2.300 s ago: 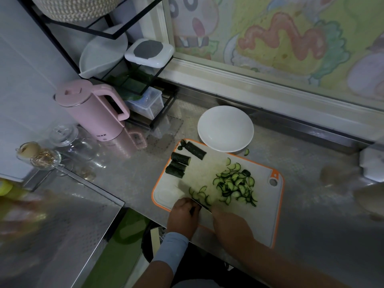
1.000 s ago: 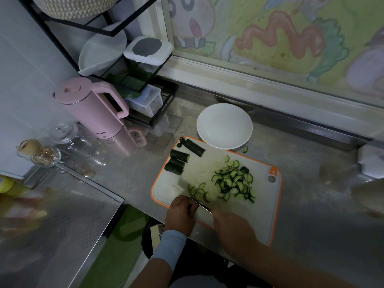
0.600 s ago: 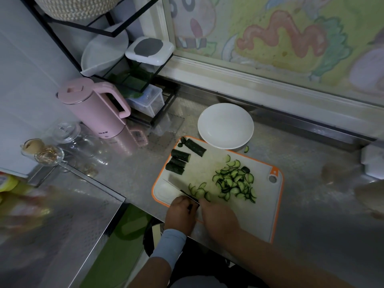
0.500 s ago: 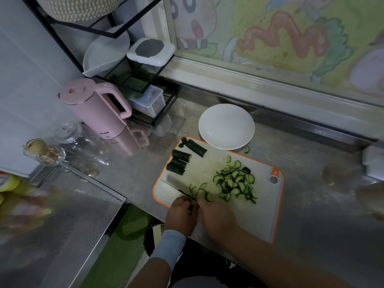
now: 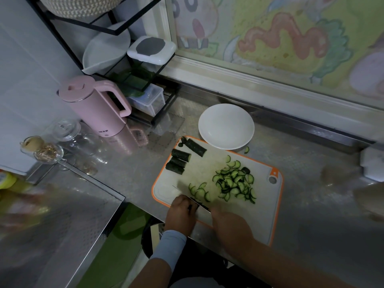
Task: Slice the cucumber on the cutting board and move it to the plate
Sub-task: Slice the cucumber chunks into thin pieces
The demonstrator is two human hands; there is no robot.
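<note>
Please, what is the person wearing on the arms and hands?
The left hand and the right hand have no gloves. A pale blue-grey sleeve band covers the left wrist and lower forearm. The right forearm shows no sleeve.

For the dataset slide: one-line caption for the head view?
Left hand holds a cucumber piece, right hand slices it with the knife on the cutting board; slices not yet on plate.

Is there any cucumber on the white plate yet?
No, the plate is bare; the slices lie on the cutting board.
</note>
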